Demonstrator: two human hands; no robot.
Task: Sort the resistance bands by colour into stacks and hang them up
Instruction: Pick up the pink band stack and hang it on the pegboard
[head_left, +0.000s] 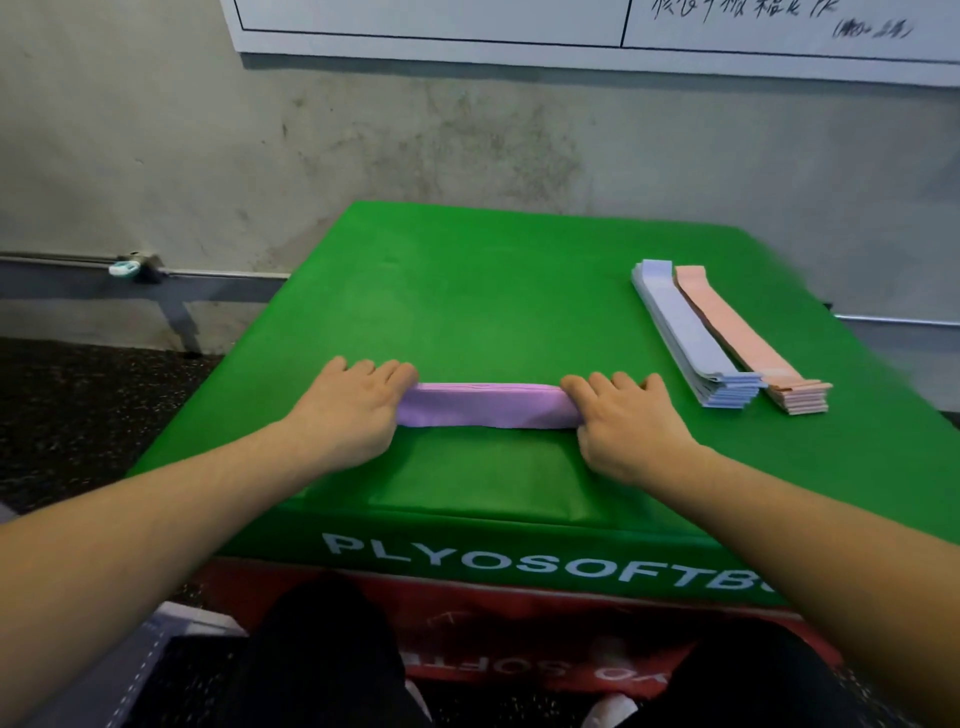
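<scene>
Hands first: our left hand (358, 410) and right hand (626, 421) each grip one end of the purple band stack (488, 406), fingers curled over it, on the green plyo box (467, 291). Its long axis runs 9 to 3 o'clock. Farther off at 2 o'clock lie the blue stack (691, 332) and pink stack (748, 338), touching, axes crosswise to ours. We judge the right hand nearer them.

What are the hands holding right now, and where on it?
The purple bands: the left hand grips their left end, the right hand their right end, on the green box.
</scene>
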